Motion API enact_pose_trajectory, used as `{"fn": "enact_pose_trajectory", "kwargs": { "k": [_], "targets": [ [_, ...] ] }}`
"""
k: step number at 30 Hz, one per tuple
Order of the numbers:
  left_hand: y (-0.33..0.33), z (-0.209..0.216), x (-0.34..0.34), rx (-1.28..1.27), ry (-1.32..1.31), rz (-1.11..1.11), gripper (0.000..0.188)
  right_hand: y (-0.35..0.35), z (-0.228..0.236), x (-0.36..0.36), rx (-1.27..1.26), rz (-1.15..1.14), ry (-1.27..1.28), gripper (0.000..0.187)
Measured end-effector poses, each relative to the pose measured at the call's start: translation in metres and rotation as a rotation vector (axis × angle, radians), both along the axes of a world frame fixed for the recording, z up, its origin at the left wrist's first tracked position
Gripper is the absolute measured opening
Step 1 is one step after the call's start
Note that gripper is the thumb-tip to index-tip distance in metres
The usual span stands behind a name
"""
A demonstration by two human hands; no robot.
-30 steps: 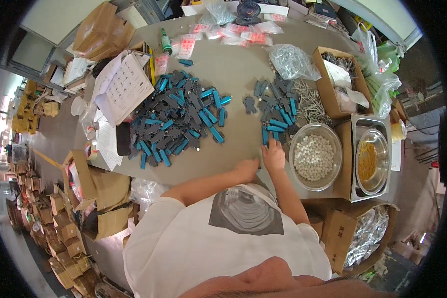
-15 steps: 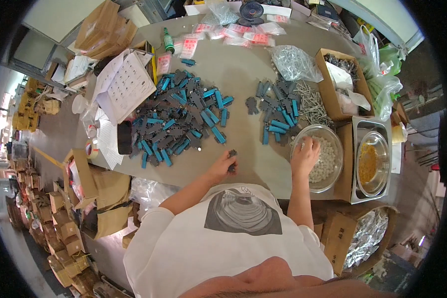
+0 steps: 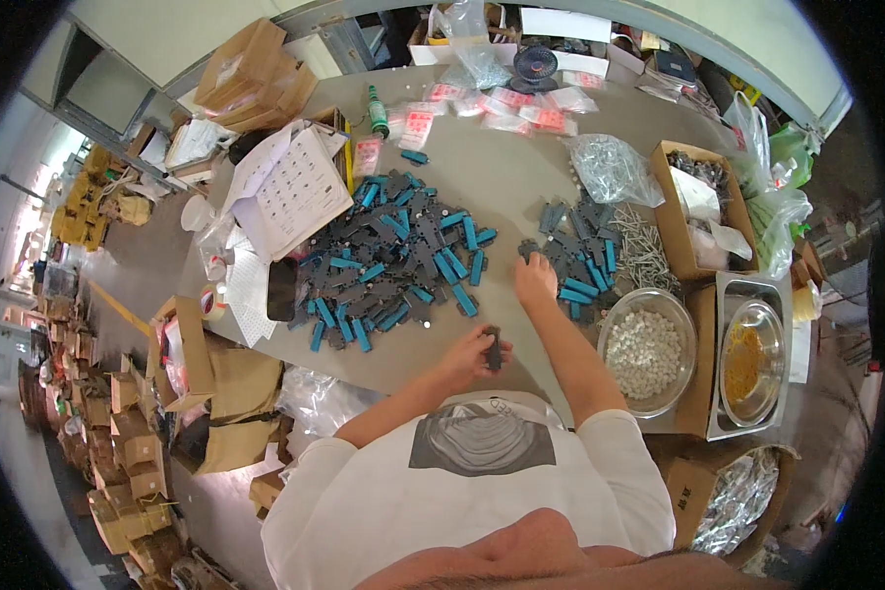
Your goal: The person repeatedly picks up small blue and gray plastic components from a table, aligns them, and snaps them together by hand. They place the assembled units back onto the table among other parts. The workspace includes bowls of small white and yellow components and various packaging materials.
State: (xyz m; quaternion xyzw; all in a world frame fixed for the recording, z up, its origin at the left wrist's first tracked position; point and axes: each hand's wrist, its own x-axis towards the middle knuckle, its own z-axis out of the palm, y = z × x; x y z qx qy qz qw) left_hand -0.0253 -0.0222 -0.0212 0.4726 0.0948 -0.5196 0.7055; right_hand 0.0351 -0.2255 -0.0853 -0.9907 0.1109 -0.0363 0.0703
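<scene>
Close to my body, my left hand (image 3: 474,356) is closed around a dark grey plastic part (image 3: 493,350). My right hand (image 3: 535,281) reaches forward, its fingertips closed at the near edge of another dark grey plastic part (image 3: 529,247). That one lies at the left side of a smaller pile of grey and blue parts (image 3: 585,231). Left of my hands spreads a big heap of dark grey parts with blue pieces (image 3: 393,261). A steel bowl (image 3: 691,339) of small white pieces (image 3: 643,354) stands right of my right forearm.
Metal screws or pins (image 3: 645,251) lie beside the smaller pile. Farther right stand an open cardboard box (image 3: 680,231) and a steel bowl of small yellow pieces (image 3: 744,364). Papers (image 3: 295,182) and a dark phone (image 3: 282,290) lie left; a green bottle (image 3: 378,113) is at the back.
My right hand has left the bowl of white pieces and moved left and forward to the smaller pile. The left hand keeps its grey part. The whole view has shifted slightly.
</scene>
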Motion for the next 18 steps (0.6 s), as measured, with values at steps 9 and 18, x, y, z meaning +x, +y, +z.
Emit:
{"fn": "enact_pose_trajectory", "kwargs": {
  "k": [9,18],
  "targets": [
    [0.012,-0.004,0.001,-0.006,0.022,0.116,0.046,0.003,0.035,-0.081,0.523,-0.092,-0.158,0.019],
    [-0.021,0.008,-0.008,-0.086,-0.234,0.051,0.039,0.036,0.050,-0.150,1.886,-0.289,-0.115,0.016]
  ]
}}
